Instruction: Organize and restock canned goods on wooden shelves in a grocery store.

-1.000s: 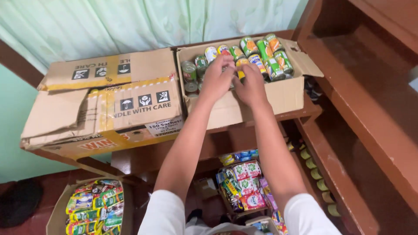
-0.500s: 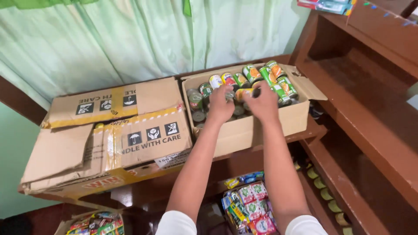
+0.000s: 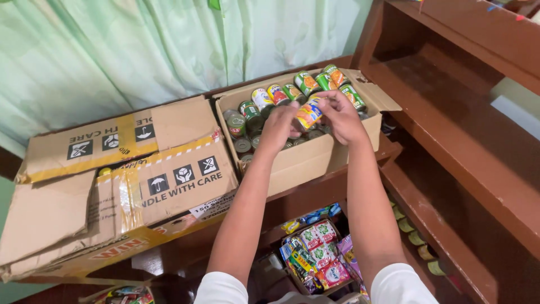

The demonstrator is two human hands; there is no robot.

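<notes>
Biggest thing first: the open cardboard box (image 3: 304, 160) of tins sits right under your hands, with the closed, taped box (image 3: 129, 174) off to your left hand's side. Half a second ago both hands were down flat among the tins; now they've come up, and a yellow-and-red can (image 3: 309, 115) is lifted clear of the rows. Your right hand (image 3: 344, 118) pinches its end, your left hand (image 3: 278, 128) cups it loosely from below.

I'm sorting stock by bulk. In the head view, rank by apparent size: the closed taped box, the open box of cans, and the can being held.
1. Closed taped box
2. Open box of cans
3. Held can, gripped by both the left hand and right hand
</notes>
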